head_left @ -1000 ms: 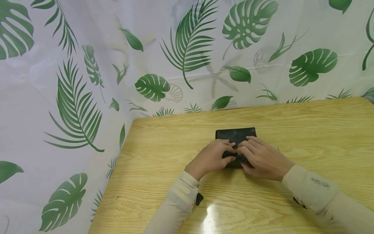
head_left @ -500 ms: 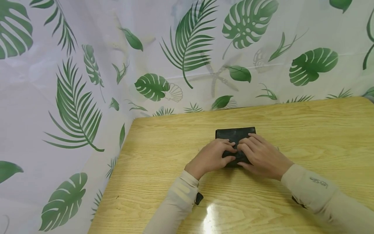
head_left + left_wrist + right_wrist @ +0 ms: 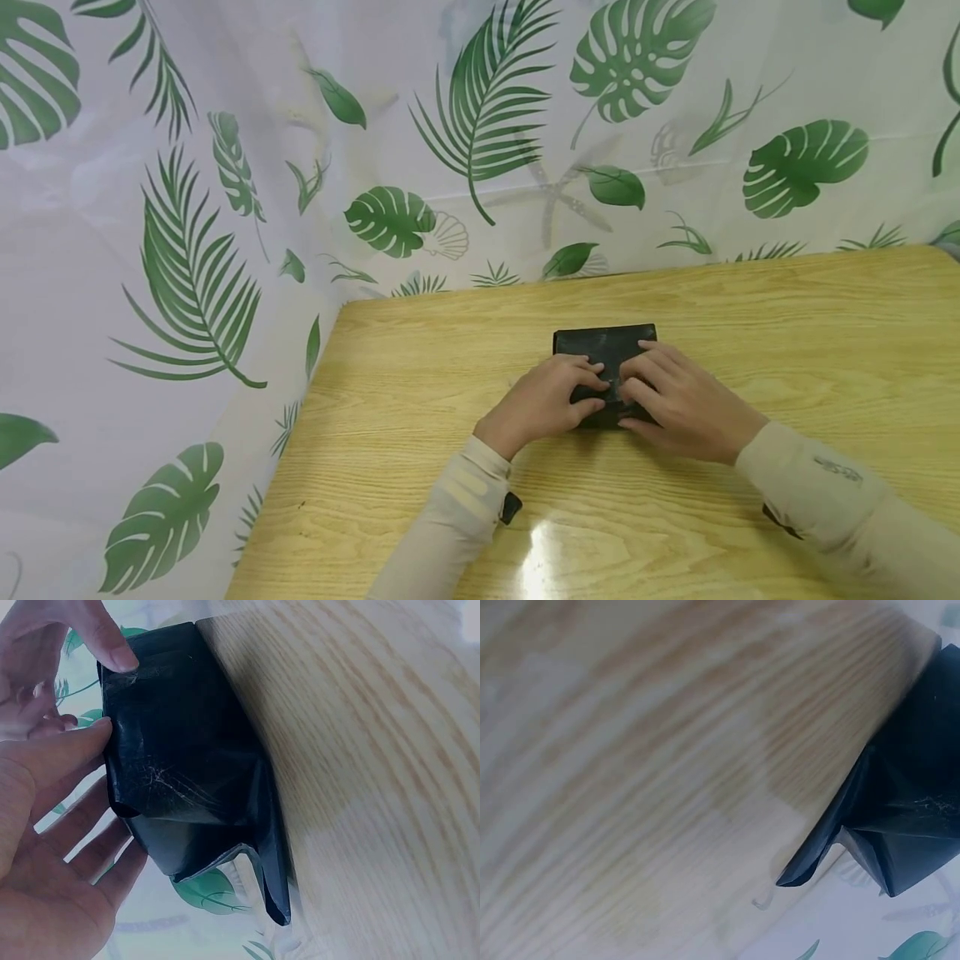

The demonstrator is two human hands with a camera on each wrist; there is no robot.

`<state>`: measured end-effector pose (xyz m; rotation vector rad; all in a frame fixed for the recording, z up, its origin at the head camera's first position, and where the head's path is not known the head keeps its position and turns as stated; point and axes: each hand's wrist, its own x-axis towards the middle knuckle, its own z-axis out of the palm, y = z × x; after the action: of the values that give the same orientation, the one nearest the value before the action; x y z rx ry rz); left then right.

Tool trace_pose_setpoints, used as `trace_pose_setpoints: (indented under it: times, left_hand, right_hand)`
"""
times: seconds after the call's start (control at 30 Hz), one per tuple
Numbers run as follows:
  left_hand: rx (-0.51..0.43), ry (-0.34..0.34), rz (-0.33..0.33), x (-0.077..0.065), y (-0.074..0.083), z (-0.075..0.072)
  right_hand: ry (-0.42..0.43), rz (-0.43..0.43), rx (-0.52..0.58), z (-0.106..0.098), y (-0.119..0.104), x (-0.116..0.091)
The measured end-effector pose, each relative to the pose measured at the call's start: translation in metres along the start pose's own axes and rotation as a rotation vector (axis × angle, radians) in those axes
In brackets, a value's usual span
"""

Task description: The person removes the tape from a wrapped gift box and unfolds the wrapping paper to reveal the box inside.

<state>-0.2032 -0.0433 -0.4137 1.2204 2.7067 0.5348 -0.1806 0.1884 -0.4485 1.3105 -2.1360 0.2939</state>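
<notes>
A black creased packet [image 3: 600, 343], box-like with glossy sides, lies on the table under both hands in the head view. Its end is folded inward, as the black packet [image 3: 180, 735] shows in the left wrist view. My left hand [image 3: 543, 404] holds its left part, thumb on the near side and fingers over the top. On the right part, my right hand [image 3: 686, 408] has its thumb at the near edge and curled fingers on top. Fine scratches mark the near face. The right wrist view shows the packet's [image 3: 922, 765] folded end; the right hand is out of that view.
The wood-grain table [image 3: 420, 400] ends at a white leaf-printed sheet [image 3: 480, 233] behind it. A similar sheet runs along the left edge. Dark straps sit under both sleeved wrists, and a light reflection shows near the front.
My right hand's fingers have shifted on the packet, and the hand has slid slightly right, showing more of the packet's middle. The left hand and the packet stay in place.
</notes>
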Motion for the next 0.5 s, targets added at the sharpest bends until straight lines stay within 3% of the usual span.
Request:
trace_pose_setpoints:
  times: [0.2, 0.5]
  left_hand:
    - [-0.002, -0.008, -0.006, 0.0, 0.001, -0.002]
    - [-0.009, 0.006, 0.02, 0.001, 0.0, -0.001]
  right_hand:
    - [0.033, -0.09, -0.034, 0.004, -0.002, 0.0]
    - [0.061, -0.101, -0.073, 0.011, -0.001, 0.003]
